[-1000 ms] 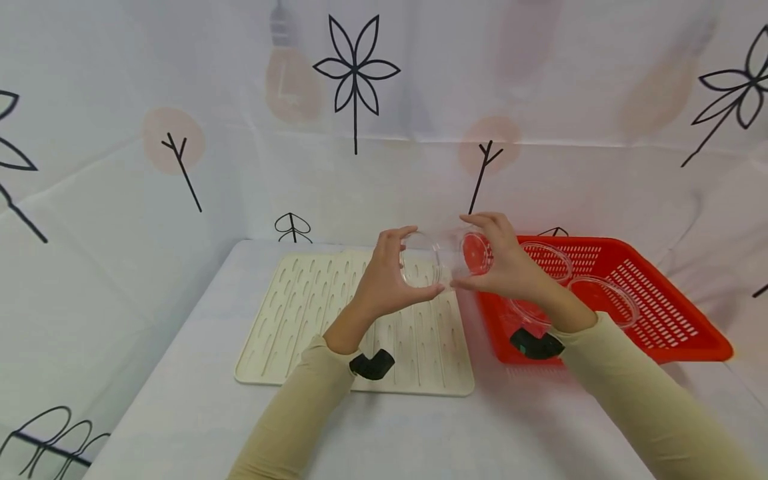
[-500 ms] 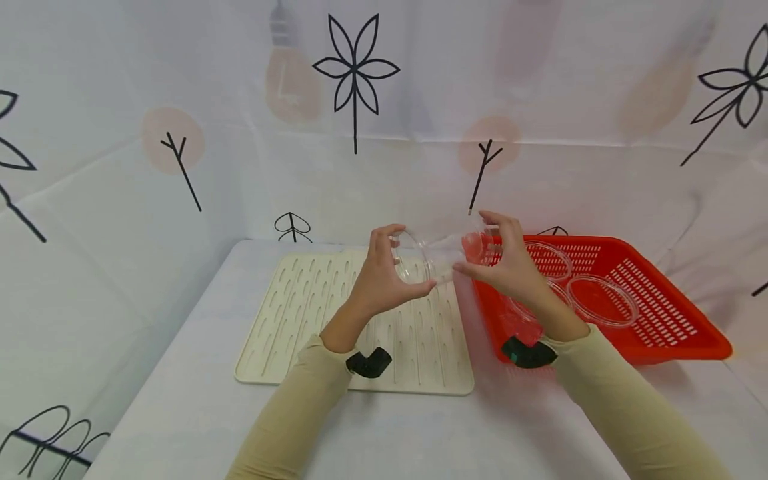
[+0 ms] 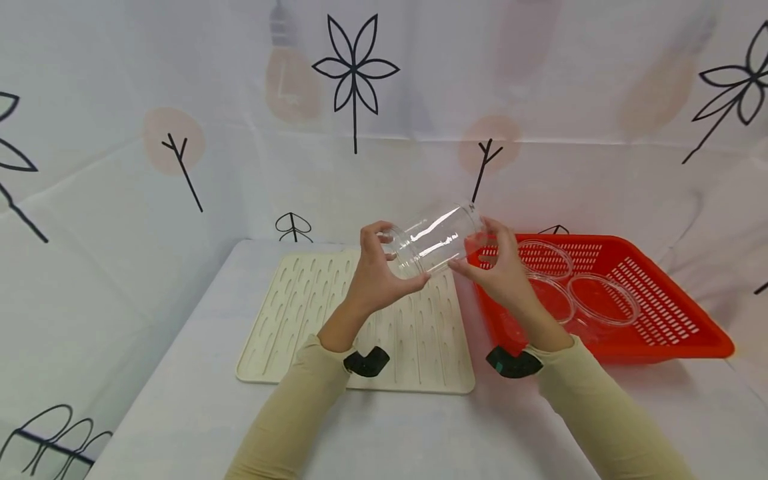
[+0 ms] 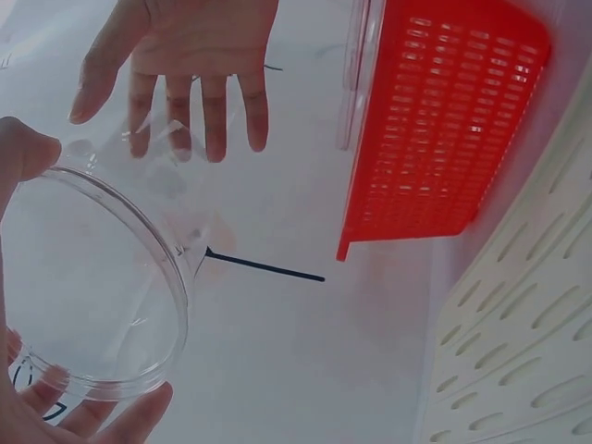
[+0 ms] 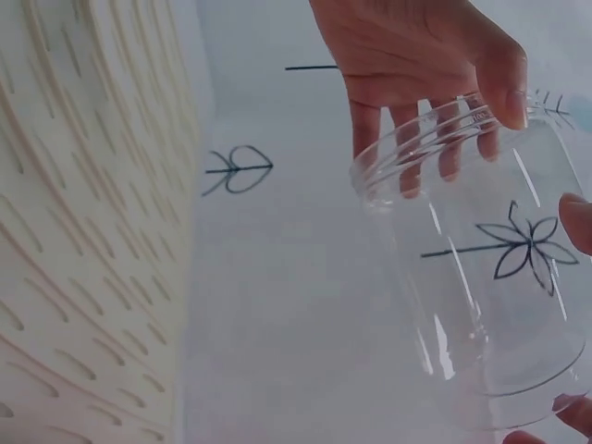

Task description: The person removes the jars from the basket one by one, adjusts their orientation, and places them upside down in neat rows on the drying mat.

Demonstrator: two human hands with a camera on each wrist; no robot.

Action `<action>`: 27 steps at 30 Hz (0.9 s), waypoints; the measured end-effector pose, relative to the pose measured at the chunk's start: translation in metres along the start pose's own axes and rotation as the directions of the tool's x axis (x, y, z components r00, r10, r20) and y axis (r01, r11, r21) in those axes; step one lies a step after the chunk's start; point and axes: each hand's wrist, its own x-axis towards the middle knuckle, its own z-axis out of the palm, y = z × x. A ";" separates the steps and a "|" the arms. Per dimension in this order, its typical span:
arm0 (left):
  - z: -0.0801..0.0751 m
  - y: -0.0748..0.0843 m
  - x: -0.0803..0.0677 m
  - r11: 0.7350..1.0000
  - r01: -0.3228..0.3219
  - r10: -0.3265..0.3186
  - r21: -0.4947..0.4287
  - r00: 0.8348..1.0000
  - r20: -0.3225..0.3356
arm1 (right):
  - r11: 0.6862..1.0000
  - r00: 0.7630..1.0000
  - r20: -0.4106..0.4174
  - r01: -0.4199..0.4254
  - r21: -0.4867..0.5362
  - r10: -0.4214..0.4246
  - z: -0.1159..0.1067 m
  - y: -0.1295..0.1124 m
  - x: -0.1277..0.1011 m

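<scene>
Above the cream drying mat (image 3: 336, 320), which lies on the counter (image 3: 198, 413) with the red basket (image 3: 660, 293) just beside its right edge, we hold 1 clear glass jar (image 3: 435, 239) in the air between both hands. We take the mat as our landmark. The jar hangs over its far right corner, tilted on its side, with its open mouth toward the mat's left side and down and its base raised toward the basket. Inside the basket, right of the mat, sit what look like 3 clear round lids (image 3: 603, 300).

We judge the step in hand to be turning the jar over while it is carried, mouth going downward. The next move would call for finishing the turn and lowering the jar level so its rim meets the mat's ribs evenly.

Our left hand (image 3: 375, 277) is the grip at the threaded mouth, thumb under and fingers curled over the rim. Our right hand (image 3: 501, 270) cups the base, fingers spread behind the glass, thumb below. Both wrists are bent inward.
</scene>
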 end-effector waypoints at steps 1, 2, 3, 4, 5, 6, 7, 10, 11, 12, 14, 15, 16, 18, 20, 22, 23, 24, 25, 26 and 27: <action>0.000 0.000 0.000 1.000 0.000 0.000 0.000 1.000 -0.006 | 1.000 1.000 -0.005 -0.009 0.000 0.009 0.001 0.001 -0.001; 0.000 -0.001 0.000 1.000 0.001 -0.001 -0.003 1.000 -0.010 | 1.000 1.000 -0.009 -0.017 0.005 0.017 0.002 0.002 -0.001; 0.000 -0.001 0.000 1.000 0.003 -0.003 -0.004 1.000 -0.014 | 1.000 1.000 -0.013 -0.021 0.017 0.021 0.004 0.004 -0.002; 0.000 -0.002 -0.001 1.000 0.003 -0.003 -0.003 1.000 -0.017 | 0.999 1.000 -0.018 -0.024 0.034 0.024 0.005 0.005 -0.002; 0.000 -0.002 -0.001 1.000 0.002 -0.002 -0.005 1.000 -0.021 | 0.999 0.999 -0.024 -0.028 0.046 0.029 0.006 0.006 -0.003; 0.000 -0.002 -0.001 1.000 0.001 -0.001 -0.007 1.000 -0.025 | 0.997 0.999 -0.028 -0.031 0.065 0.033 0.007 0.007 -0.003; 0.001 -0.003 -0.001 1.000 0.000 0.000 -0.006 1.000 -0.030 | 0.996 0.999 -0.032 -0.036 0.078 0.039 0.008 0.008 -0.004; 0.001 -0.003 0.000 1.000 -0.003 0.003 -0.009 0.999 -0.046 | 0.990 0.997 -0.034 -0.060 0.125 0.065 0.012 0.009 -0.006; 0.001 -0.003 0.000 1.000 -0.004 0.004 -0.008 0.999 -0.051 | 0.988 0.997 -0.032 -0.069 0.136 0.074 0.014 0.009 -0.007; 0.001 -0.003 0.000 1.000 -0.007 0.006 -0.008 0.998 -0.056 | 0.985 0.996 -0.027 -0.078 0.154 0.083 0.015 0.010 -0.007; 0.001 -0.003 0.000 1.000 -0.012 0.011 -0.009 0.998 -0.066 | 0.979 0.995 -0.014 -0.095 0.178 0.099 0.017 0.010 -0.008; 0.001 -0.002 0.000 1.000 -0.015 0.015 -0.011 0.997 -0.070 | 0.978 0.995 -0.006 -0.099 0.185 0.102 0.018 0.010 -0.008; 0.001 -0.002 0.000 1.000 -0.016 0.015 -0.011 0.997 -0.072 | 0.976 0.994 0.001 -0.104 0.189 0.106 0.018 0.010 -0.009; 0.001 -0.002 0.000 1.000 -0.019 0.018 -0.018 0.997 -0.074 | 0.975 0.994 0.014 -0.109 0.193 0.109 0.020 0.010 -0.009; 0.001 -0.002 0.000 0.999 -0.021 0.018 -0.031 0.997 -0.073 | 0.976 0.994 0.020 -0.106 0.192 0.104 0.021 0.010 -0.010; 0.001 -0.002 0.000 0.999 -0.018 0.015 -0.047 0.997 -0.069 | 0.975 0.995 0.022 -0.102 0.196 0.099 0.021 0.010 -0.011; 0.001 -0.002 0.000 0.998 -0.018 0.014 -0.057 0.998 -0.068 | 0.975 0.995 0.024 -0.097 0.200 0.094 0.021 0.010 -0.011; 0.001 -0.002 0.000 0.998 -0.019 0.014 -0.068 0.998 -0.067 | 0.974 0.995 0.028 -0.096 0.205 0.092 0.022 0.009 -0.011; 0.001 -0.003 -0.001 0.997 -0.017 0.012 -0.076 0.998 -0.066 | 0.973 0.995 0.032 -0.096 0.208 0.091 0.022 0.009 -0.011; 0.001 -0.003 -0.001 0.996 -0.016 0.011 -0.083 0.998 -0.064 | 0.972 0.995 0.036 -0.097 0.212 0.091 0.022 0.008 -0.011; 0.001 -0.003 -0.001 0.996 -0.015 0.010 -0.089 0.998 -0.061 | 0.971 0.995 0.040 -0.099 0.217 0.093 0.022 0.007 -0.011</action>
